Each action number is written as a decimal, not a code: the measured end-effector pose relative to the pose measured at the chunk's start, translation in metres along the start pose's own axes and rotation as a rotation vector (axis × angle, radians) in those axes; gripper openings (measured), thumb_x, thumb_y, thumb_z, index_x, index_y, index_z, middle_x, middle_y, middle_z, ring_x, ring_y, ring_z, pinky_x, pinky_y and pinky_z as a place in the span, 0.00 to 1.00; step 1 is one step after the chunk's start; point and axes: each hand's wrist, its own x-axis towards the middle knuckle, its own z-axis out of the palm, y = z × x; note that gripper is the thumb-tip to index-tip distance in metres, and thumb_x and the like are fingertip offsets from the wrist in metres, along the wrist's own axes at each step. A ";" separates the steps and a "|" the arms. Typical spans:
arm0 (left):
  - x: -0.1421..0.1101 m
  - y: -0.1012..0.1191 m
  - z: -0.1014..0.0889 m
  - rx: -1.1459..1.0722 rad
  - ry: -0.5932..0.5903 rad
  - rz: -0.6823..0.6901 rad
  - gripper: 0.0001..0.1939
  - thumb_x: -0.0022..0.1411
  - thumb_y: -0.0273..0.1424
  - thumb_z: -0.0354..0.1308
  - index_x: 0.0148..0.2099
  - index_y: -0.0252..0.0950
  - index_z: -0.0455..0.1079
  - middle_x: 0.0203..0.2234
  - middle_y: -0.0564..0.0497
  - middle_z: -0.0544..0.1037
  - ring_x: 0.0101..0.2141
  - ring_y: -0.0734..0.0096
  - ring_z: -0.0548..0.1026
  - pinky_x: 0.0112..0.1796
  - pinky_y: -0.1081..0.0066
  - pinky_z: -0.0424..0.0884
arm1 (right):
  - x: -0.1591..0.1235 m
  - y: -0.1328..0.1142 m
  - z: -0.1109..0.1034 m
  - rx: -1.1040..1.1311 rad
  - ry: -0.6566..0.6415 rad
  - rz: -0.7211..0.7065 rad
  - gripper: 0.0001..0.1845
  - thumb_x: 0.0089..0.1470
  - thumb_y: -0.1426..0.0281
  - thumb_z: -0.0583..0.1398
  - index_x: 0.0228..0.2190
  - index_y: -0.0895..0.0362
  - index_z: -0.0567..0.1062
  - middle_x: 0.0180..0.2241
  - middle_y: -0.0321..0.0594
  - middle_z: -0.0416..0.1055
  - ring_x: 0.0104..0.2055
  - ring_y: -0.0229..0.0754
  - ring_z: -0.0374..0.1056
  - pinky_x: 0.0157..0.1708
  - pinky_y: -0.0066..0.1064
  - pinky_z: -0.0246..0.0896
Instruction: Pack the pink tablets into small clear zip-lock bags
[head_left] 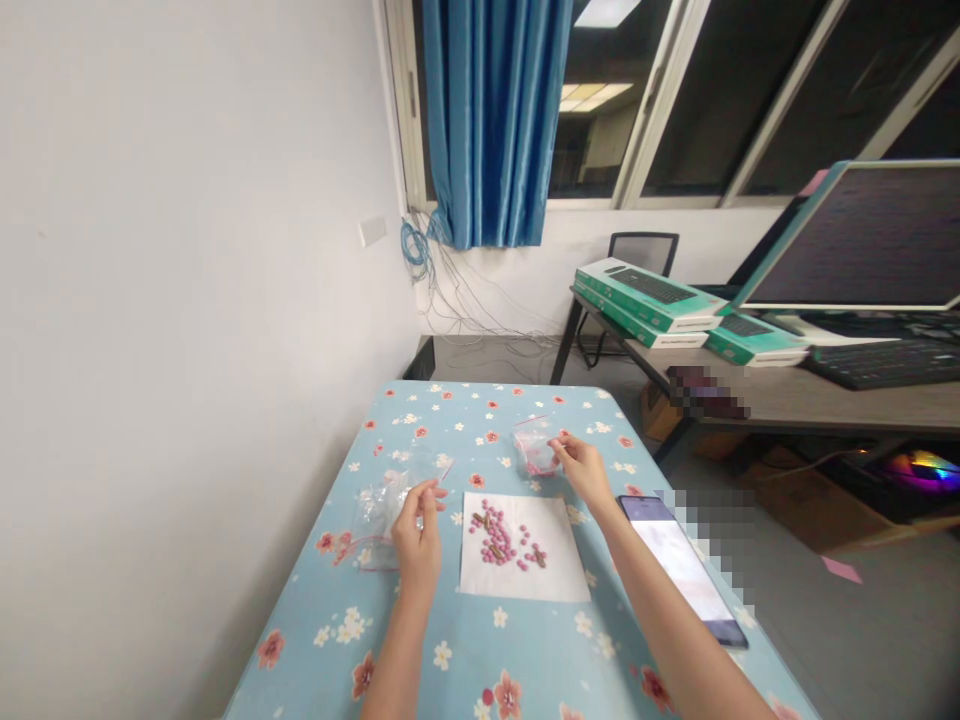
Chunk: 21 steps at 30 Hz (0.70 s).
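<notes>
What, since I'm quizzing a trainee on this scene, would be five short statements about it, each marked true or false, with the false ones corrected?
1. The right hand is at the small clear bag. True.
2. Pink pieces lie on the white sheet. True.
3. The phone lies to the left of the white sheet. False: it lies to the right.
4. The left hand is holding the phone. False: it is by the larger clear bag.
5. The tablecloth is plain yellow. False: it is blue with flowers.
</notes>
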 end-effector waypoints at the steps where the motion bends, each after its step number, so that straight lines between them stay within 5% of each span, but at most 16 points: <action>1: 0.000 0.001 0.000 -0.001 0.006 0.001 0.18 0.64 0.43 0.46 0.41 0.35 0.70 0.29 0.48 0.78 0.26 0.70 0.74 0.31 0.70 0.72 | 0.002 0.003 0.002 -0.011 0.009 0.005 0.28 0.50 0.47 0.51 0.27 0.60 0.74 0.18 0.43 0.73 0.21 0.43 0.67 0.24 0.31 0.56; 7: 0.000 0.004 -0.002 0.008 0.049 -0.017 0.18 0.63 0.43 0.46 0.40 0.35 0.70 0.28 0.49 0.77 0.26 0.70 0.74 0.29 0.71 0.71 | 0.002 0.010 0.007 -0.070 0.045 0.037 0.23 0.52 0.53 0.51 0.27 0.59 0.74 0.20 0.43 0.75 0.26 0.45 0.70 0.29 0.32 0.58; 21: 0.001 0.002 -0.001 0.000 0.052 0.001 0.18 0.64 0.43 0.46 0.39 0.35 0.70 0.27 0.49 0.77 0.25 0.70 0.74 0.30 0.71 0.71 | -0.008 -0.002 0.021 -0.273 0.126 0.068 0.19 0.54 0.63 0.51 0.45 0.56 0.70 0.32 0.40 0.75 0.28 0.42 0.67 0.26 0.28 0.49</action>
